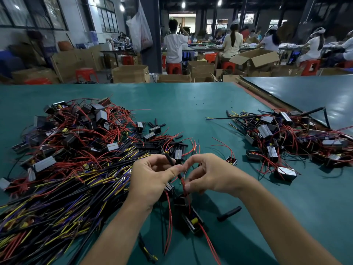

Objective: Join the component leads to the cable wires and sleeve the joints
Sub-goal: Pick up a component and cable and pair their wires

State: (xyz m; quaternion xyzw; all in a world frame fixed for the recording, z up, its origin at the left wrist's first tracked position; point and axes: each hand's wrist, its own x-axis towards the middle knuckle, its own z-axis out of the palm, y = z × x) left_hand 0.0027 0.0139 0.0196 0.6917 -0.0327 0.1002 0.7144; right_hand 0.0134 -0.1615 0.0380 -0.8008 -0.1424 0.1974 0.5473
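From where I stood, the person's left hand had thumb and forefinger closed in a pinch on a short black sleeve, tilted, its lower end between the two hands. The right hand was curled, its fingertips nipping a thin red lead just below that sleeve end. I couldn't tell whether the lead had entered the tube.

The lead ran down to a small boxed component lying on the green table between the forearms. It looked light enough to dangle from its own wires.

The lead seemed limp and springy, likely to buckle unless held close to its tip. The sleeve looked soft and smooth, best gripped mid-length so its mouth stayed open.

A heap of black cables lay to the left, and a spare sleeve lay near the right forearm.
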